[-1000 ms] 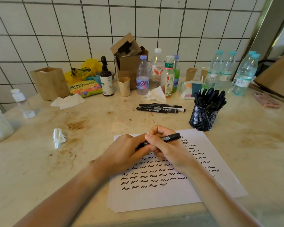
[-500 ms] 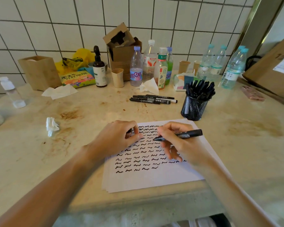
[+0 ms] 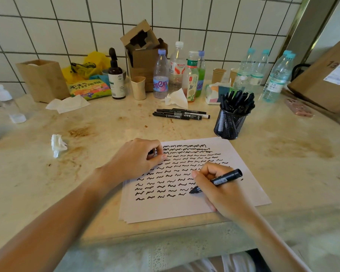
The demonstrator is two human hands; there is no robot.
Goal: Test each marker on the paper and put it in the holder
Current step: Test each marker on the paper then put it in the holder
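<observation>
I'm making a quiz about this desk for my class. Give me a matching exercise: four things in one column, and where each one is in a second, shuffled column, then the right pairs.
Things:
1. marker
2. holder
3. crumpled tissue
4. loose markers

Places:
A. lying on the counter behind the paper, left of the holder
B. in the right hand, tip on the paper
C. on the counter left of the left hand
D. by the paper's far right corner, full of markers

Pairs: 1-B, 2-D, 3-C, 4-A
</observation>
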